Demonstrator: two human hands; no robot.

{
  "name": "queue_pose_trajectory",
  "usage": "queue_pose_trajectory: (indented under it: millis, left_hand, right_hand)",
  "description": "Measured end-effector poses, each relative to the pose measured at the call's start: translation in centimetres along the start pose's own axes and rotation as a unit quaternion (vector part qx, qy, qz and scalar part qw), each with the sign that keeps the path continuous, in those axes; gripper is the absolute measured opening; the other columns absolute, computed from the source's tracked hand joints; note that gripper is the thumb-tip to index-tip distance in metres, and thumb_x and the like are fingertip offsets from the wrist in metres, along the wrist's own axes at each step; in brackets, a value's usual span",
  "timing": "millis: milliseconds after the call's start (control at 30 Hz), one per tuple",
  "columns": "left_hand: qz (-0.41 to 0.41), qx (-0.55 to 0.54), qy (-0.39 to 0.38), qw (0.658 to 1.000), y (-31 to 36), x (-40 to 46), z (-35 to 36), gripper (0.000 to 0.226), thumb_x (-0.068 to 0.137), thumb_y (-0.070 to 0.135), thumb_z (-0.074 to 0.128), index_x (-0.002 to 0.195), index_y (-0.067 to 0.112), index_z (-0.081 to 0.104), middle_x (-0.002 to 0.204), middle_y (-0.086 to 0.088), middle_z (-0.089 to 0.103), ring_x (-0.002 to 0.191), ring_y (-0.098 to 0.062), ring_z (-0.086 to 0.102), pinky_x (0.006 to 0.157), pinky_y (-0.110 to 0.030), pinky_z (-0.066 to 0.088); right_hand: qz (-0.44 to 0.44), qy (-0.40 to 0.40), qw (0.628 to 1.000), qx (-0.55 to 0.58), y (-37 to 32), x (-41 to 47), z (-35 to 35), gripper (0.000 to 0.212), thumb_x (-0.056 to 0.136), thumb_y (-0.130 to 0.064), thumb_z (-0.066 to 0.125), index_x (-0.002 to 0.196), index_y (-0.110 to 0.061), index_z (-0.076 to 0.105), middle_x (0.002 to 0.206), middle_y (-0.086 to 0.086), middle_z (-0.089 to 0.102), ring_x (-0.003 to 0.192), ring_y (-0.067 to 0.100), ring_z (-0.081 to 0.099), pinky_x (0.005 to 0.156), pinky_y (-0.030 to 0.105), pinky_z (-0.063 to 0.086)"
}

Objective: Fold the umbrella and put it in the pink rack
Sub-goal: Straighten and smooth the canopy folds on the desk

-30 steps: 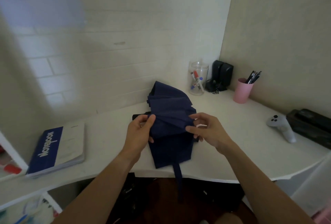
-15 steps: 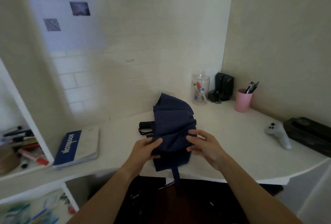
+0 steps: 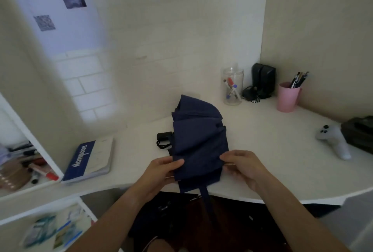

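A navy blue collapsed umbrella (image 3: 198, 136) lies on the white desk (image 3: 272, 151), its cloth in loose pleats and its black handle (image 3: 163, 136) poking out to the left. A narrow strap (image 3: 204, 195) hangs from it over the desk's front edge. My left hand (image 3: 161, 171) pinches the cloth's near left edge. My right hand (image 3: 242, 166) pinches the near right edge. No pink rack is in view.
A blue and white notebook (image 3: 89, 161) lies at the left. A clear jar of markers (image 3: 232, 86), black speakers (image 3: 262, 80) and a pink pen cup (image 3: 287, 96) stand at the back right. A white controller (image 3: 333, 140) and a dark box (image 3: 361, 130) lie at the right. Shelves (image 3: 26, 167) stand at the left.
The camera has tilted up and back, showing more wall and the left shelves. Both hands have slid down the cloth toward the near end of the umbrella.
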State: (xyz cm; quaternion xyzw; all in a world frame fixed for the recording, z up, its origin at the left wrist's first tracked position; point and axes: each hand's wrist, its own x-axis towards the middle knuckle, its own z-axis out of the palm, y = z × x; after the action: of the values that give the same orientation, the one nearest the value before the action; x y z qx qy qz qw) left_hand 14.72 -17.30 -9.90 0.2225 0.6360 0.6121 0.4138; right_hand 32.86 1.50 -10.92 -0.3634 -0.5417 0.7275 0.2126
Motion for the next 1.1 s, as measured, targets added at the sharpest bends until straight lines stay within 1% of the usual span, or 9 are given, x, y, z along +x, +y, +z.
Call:
queue_pose_trajectory:
  millis: [200, 300, 433, 600, 800, 867, 933, 1000, 1100]
  left_hand:
    - [-0.01, 0.085, 0.003, 0.996, 0.2, -1.1, 0.6, 0.032, 0.084, 0.016, 0.081, 0.115, 0.018, 0.073, 0.105, -0.005, 0.08, 0.086, -0.017, 0.077, 0.063, -0.027, 0.055]
    - [-0.043, 0.029, 0.041, 0.998, 0.5, -0.3, 1.0, 0.035, 0.086, 0.035, 0.08, 0.115, 0.017, 0.074, 0.108, -0.004, 0.079, 0.085, -0.019, 0.074, 0.062, -0.027, 0.055]
    - [-0.059, -0.095, 0.06, 0.992, 0.5, 0.5, 0.8, 0.032, 0.088, 0.014, 0.078, 0.116, 0.001, 0.071, 0.112, -0.013, 0.076, 0.088, -0.018, 0.073, 0.062, -0.022, 0.06]
    - [-0.074, -0.093, 0.05, 0.992, -0.8, 0.2, 0.8, 0.024, 0.091, 0.01, 0.074, 0.113, 0.001, 0.069, 0.114, -0.017, 0.076, 0.092, -0.024, 0.076, 0.066, -0.028, 0.064]
    - [-0.063, 0.007, 0.055, 0.996, -1.6, 0.3, 0.1, 0.026, 0.088, 0.012, 0.079, 0.104, -0.004, 0.068, 0.107, -0.02, 0.076, 0.091, -0.028, 0.077, 0.069, -0.029, 0.064]
    - [-0.039, 0.075, 0.072, 0.994, -1.7, 0.4, 0.0, 0.026, 0.084, 0.011, 0.083, 0.098, -0.004, 0.067, 0.1, -0.02, 0.077, 0.08, -0.026, 0.078, 0.067, -0.03, 0.064]
    - [-0.003, 0.142, 0.083, 0.986, -1.6, 0.5, 0.0, 0.025, 0.081, 0.014, 0.085, 0.093, 0.0, 0.068, 0.09, -0.015, 0.078, 0.072, -0.023, 0.078, 0.069, -0.034, 0.065]
    - [0.028, 0.224, 0.095, 0.97, -1.7, 0.5, -0.2, 0.028, 0.079, 0.02, 0.087, 0.092, 0.009, 0.065, 0.081, -0.006, 0.078, 0.065, -0.017, 0.077, 0.064, -0.029, 0.064]
    - [0.099, 0.367, 0.109, 0.919, -2.4, 0.5, -0.7, 0.045, 0.073, 0.037, 0.087, 0.097, 0.022, 0.052, 0.079, 0.003, 0.075, 0.07, -0.013, 0.072, 0.068, -0.033, 0.061]
  right_hand:
    - [-0.019, 0.003, 0.999, -0.026, 0.0, -1.4, 0.2, 0.04, 0.08, -0.03, 0.083, 0.108, -0.01, 0.064, 0.092, 0.01, 0.076, 0.055, 0.016, 0.067, 0.047, 0.025, 0.045]
    - [-0.042, 0.061, 0.997, -0.033, -0.1, -1.2, 0.7, 0.04, 0.079, -0.011, 0.083, 0.113, -0.005, 0.062, 0.083, 0.013, 0.073, 0.046, 0.013, 0.061, 0.042, 0.02, 0.045]
    - [-0.007, 0.03, 0.999, -0.018, 0.0, -1.5, -0.2, 0.034, 0.082, 0.007, 0.074, 0.113, 0.001, 0.063, 0.093, 0.023, 0.074, 0.057, 0.016, 0.073, 0.051, 0.018, 0.056]
    - [-0.03, 0.035, 0.995, -0.083, 0.7, -1.6, -0.1, 0.032, 0.083, -0.008, 0.079, 0.114, -0.004, 0.068, 0.097, 0.014, 0.076, 0.067, 0.016, 0.07, 0.054, 0.022, 0.053]
    - [-0.017, 0.08, 0.989, -0.12, 1.8, -1.8, 0.5, 0.036, 0.079, 0.006, 0.077, 0.113, 0.004, 0.066, 0.092, 0.015, 0.075, 0.076, 0.025, 0.075, 0.069, 0.031, 0.063]
    - [-0.095, 0.145, 0.921, -0.348, 1.3, -1.8, 1.0, 0.031, 0.082, -0.01, 0.076, 0.112, -0.011, 0.066, 0.09, 0.002, 0.072, 0.073, 0.018, 0.071, 0.064, 0.024, 0.055]
    - [-0.287, 0.185, 0.822, -0.456, 0.5, -2.2, 2.5, 0.023, 0.086, -0.021, 0.071, 0.108, -0.024, 0.065, 0.095, -0.007, 0.065, 0.075, 0.008, 0.064, 0.065, 0.018, 0.047]
    - [-0.415, 0.11, 0.755, -0.495, 0.1, -2.1, 4.2, 0.013, 0.092, -0.025, 0.065, 0.103, -0.025, 0.07, 0.1, -0.01, 0.065, 0.087, 0.006, 0.059, 0.076, 0.018, 0.048]
    - [-0.377, 0.021, 0.703, -0.603, 1.7, -0.8, 4.6, 0.026, 0.091, -0.04, 0.059, 0.11, -0.025, 0.07, 0.112, -0.01, 0.063, 0.1, 0.013, 0.055, 0.086, 0.025, 0.05]
